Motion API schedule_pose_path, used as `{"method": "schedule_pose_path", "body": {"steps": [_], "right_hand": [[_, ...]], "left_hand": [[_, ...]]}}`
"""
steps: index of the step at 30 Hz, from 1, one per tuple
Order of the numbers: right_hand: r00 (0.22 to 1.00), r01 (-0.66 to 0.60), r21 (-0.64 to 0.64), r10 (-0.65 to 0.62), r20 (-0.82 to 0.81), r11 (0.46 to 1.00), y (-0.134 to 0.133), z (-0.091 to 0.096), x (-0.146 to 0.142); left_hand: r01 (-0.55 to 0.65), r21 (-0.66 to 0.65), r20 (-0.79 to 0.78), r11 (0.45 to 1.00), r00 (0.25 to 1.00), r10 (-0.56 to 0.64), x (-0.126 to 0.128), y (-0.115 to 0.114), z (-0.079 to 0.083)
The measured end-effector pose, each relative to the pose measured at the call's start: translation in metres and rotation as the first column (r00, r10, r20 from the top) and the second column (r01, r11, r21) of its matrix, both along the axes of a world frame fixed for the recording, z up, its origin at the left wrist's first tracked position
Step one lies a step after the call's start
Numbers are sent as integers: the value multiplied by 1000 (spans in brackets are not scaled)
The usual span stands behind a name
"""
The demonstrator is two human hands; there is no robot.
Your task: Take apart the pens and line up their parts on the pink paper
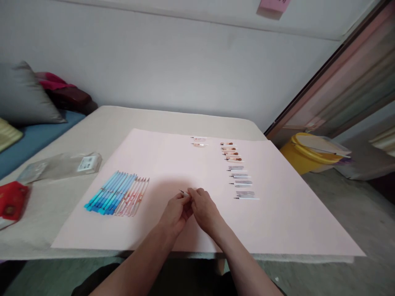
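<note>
**Above the pink sheet (293,205), a slim piece is best handled lightly**

Over the near middle of the sheet, a slim dark-tipped piece (183,192) is pinched between the thumb and fingertips of the left hand (175,209), its tip pointed toward the far left. The right hand (204,205) is brought up against the left, its fingers curled inward; what lies under those fingers is hidden, so whether the same piece is gripped by them cannot be told.

For so thin a part, a light pinch is probably best, with the dark tip left unpressed. Both hands are best aligned along the length of the piece, so that any push or pull is made straight and bending is avoided. Steadiness could be gained if the wrists were rested on the surface (117,117).

On the right, brown-patterned pieces (234,159) and clear greyish pieces (243,182) are laid in a column, with thin white sticks beside them; two small sets (200,139) are placed at the far middle. On the left, blue pens (108,193) and pink-patterned pens (135,197) are lined up side by side. These groups are best left undisturbed by the forearms.
</note>
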State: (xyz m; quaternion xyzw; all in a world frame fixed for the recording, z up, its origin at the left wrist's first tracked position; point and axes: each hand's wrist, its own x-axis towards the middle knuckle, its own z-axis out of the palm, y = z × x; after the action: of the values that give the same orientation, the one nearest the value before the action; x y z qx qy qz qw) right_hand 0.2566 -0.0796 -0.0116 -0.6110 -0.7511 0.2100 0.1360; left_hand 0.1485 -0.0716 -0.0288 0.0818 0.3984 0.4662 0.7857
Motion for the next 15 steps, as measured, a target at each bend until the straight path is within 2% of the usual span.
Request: {"method": "schedule_pose_path", "body": {"steps": [6,15], "right_hand": [[999,19,3,-19,-46,1000,1,-3,-1],[999,-18,-47,20,41,999,0,-4,-1]], "left_hand": [[48,-15,-37,999,998,-48,-1,0,-6],[-30,-37,-21,999,999,29,0,1,-3]]}}
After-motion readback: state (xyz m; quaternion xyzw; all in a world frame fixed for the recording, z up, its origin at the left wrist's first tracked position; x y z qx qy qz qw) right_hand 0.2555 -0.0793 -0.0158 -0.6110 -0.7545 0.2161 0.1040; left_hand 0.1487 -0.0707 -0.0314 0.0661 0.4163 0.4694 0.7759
